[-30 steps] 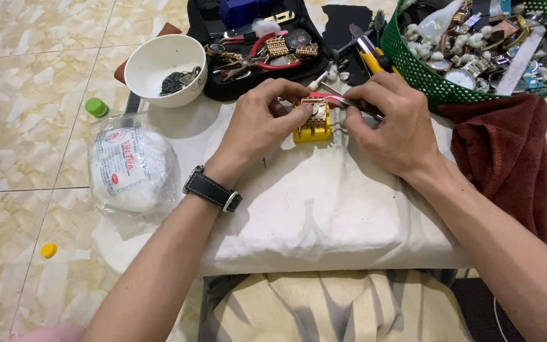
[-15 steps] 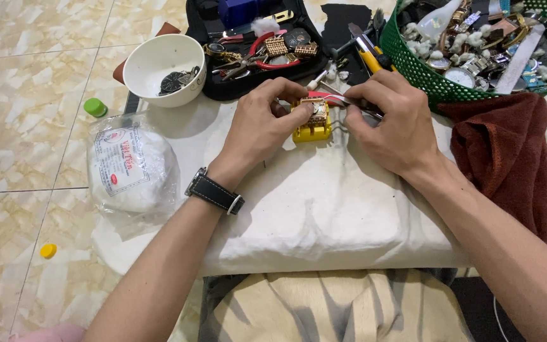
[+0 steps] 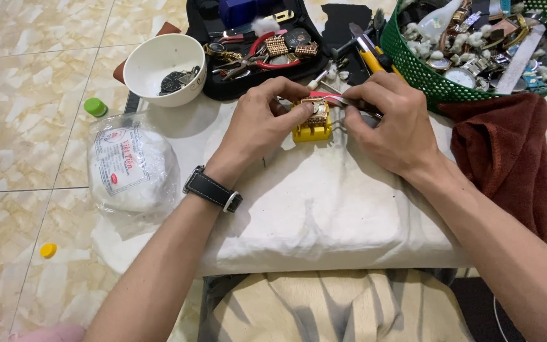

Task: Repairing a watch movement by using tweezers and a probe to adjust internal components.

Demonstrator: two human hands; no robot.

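You steady a yellow holder on the white cushion, a small block standing upright near the cushion's far edge. Clamped in its top sits a watch, face hidden, with a gold-toned mesh band showing above the block. Your left hand curls over the holder's left side, fingertips touching the watch. Your right hand closes on slim metal tweezers, held nearly level, their tip meeting the watch from the right. A thin red strip lies just behind the watch, between your two hands; what it is cannot be told.
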